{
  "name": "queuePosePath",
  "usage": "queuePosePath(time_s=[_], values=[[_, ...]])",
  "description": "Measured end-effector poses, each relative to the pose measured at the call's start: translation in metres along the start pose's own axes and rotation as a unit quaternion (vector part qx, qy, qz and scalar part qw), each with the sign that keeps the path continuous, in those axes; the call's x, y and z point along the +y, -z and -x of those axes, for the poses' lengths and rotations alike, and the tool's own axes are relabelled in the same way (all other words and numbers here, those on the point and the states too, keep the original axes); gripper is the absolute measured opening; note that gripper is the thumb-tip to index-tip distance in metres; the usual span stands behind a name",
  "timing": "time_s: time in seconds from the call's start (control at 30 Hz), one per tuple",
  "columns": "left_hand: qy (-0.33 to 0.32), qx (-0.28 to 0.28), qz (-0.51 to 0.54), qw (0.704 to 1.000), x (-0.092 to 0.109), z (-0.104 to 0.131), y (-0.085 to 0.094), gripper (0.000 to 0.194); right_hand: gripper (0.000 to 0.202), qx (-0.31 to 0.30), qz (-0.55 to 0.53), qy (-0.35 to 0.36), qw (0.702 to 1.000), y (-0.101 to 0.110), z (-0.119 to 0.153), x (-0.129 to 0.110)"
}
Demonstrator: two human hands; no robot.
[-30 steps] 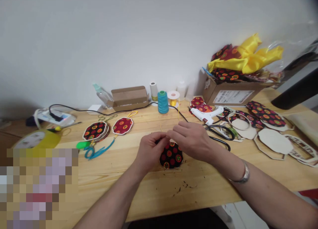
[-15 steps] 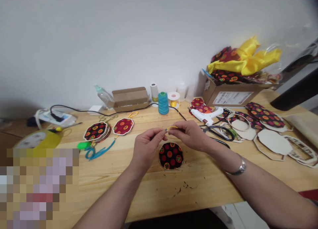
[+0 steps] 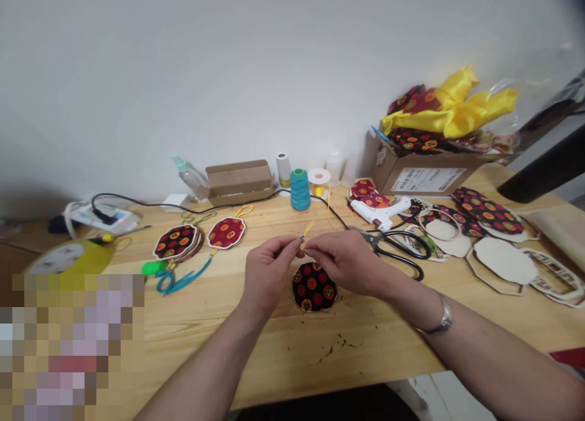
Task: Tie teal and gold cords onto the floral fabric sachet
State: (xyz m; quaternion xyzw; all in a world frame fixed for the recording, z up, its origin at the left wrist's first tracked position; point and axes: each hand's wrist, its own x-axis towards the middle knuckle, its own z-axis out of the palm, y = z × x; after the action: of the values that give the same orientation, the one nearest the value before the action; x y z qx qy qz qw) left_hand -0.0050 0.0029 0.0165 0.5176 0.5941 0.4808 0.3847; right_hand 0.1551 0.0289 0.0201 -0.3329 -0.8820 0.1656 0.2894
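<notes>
My left hand (image 3: pixel 273 264) and my right hand (image 3: pixel 343 259) meet over the middle of the table, fingertips pinched together. Between them runs a thin yellow cord (image 3: pixel 309 226), its loop standing up beyond my fingers, with a small bluish bit at its base. The exact grip points are partly hidden by my fingers. Just below my hands lies a round black fabric piece (image 3: pixel 314 290) with red and orange flower patterns. Black-handled scissors (image 3: pixel 388 244) rest right of my right hand, beside a white glue gun (image 3: pixel 380 212).
A teal thread cone (image 3: pixel 300 191) and a yellow cord spool (image 3: pixel 319 182) stand at the back. Finished patterned pendants (image 3: pixel 227 233) lie on the left. Wooden frames (image 3: pixel 503 261) spread at the right, below a cardboard box (image 3: pixel 423 174) of fabric. Dark scraps dot the front.
My right hand has moved slightly down and left, closer to my left fingertips. The yellow loop now points up and away from me, and more of the scissors shows.
</notes>
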Motion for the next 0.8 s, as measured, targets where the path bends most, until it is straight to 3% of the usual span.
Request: queuePosePath(time_s=[0.33,0.57,0.7,0.8], values=[[0.003,0.001,0.002,1.0,0.0,0.0,-0.001,0.013,0.018,0.035,0.096,0.074,0.992,0.002,0.001,-0.001],[-0.035,-0.082,-0.045,0.995,-0.004,0.0,-0.001,0.015,0.024,0.031,0.231,0.159,0.959,0.008,0.004,0.003],[-0.026,-0.137,-0.014,0.99,-0.002,0.002,-0.001,0.014,0.02,0.035,0.165,0.121,0.978,0.012,0.001,0.006],[0.007,-0.154,0.038,0.987,0.0,0.003,-0.001,0.011,0.015,0.046,0.002,0.04,0.998,0.012,-0.003,0.012]])
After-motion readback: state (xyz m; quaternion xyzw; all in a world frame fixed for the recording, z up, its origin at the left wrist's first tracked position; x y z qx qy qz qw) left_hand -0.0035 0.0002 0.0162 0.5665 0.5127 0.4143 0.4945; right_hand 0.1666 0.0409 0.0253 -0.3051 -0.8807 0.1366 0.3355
